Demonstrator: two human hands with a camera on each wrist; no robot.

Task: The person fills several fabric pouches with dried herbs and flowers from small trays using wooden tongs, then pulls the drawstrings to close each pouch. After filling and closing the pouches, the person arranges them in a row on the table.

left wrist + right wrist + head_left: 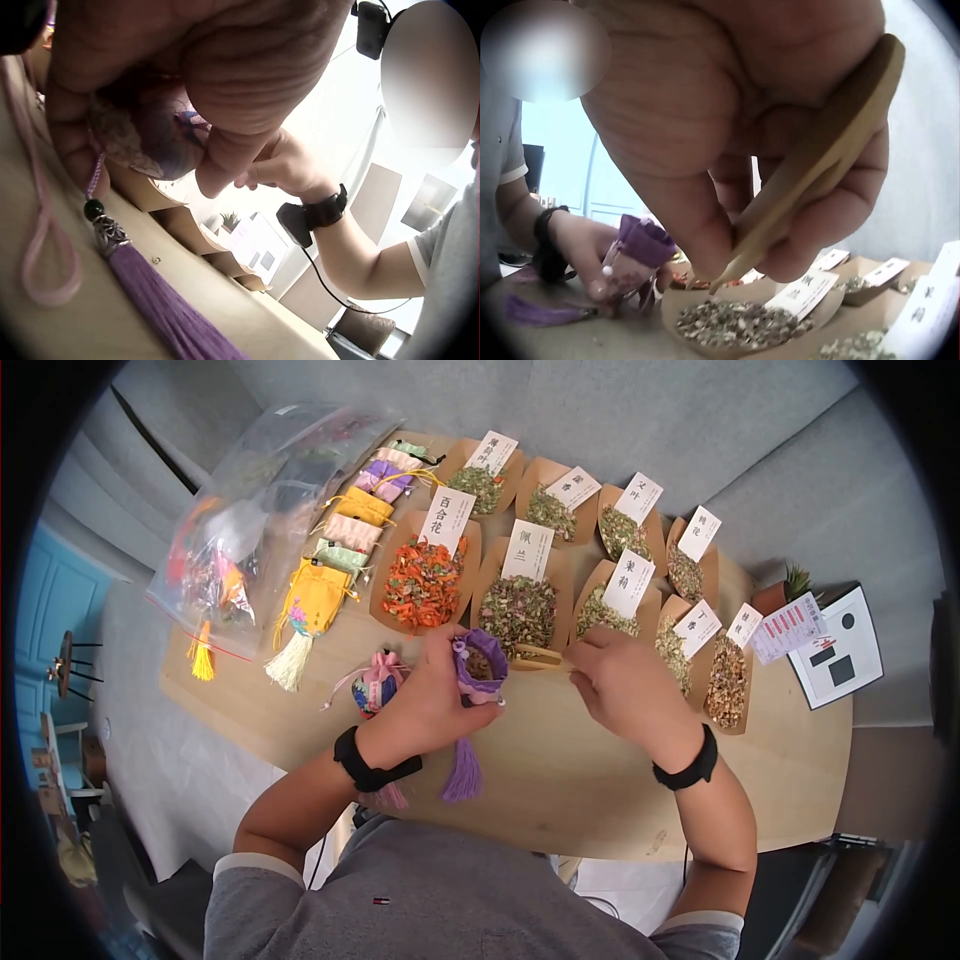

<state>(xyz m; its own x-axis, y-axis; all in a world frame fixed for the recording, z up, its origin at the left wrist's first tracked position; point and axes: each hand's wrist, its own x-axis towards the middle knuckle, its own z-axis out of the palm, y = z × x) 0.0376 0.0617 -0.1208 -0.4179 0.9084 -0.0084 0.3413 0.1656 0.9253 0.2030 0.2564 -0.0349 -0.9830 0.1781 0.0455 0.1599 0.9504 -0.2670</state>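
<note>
My left hand [425, 685] grips a small purple drawstring pouch [482, 660], its gathered mouth spread and facing up. Below it dangles a purple tassel [463, 772], with a green bead and silver cap showing in the left wrist view. Between the thumb and fingers of my right hand [632, 685], wooden tongs [538, 657] are pinched; their tips point toward the pouch's mouth. In the right wrist view the tongs [810, 172] slant down over a tray of dried herbs [735, 322]. A pink embroidered pouch [378, 682] lies beside my left hand, partly covered by it.
Brown paper trays of dried herbs with white labels spread across the table's far side, among them orange petals [423, 582]. Several finished-looking pouches [352, 532] line up at left, near a clear plastic bag [235, 530]. A potted plant [785, 590] stands at right.
</note>
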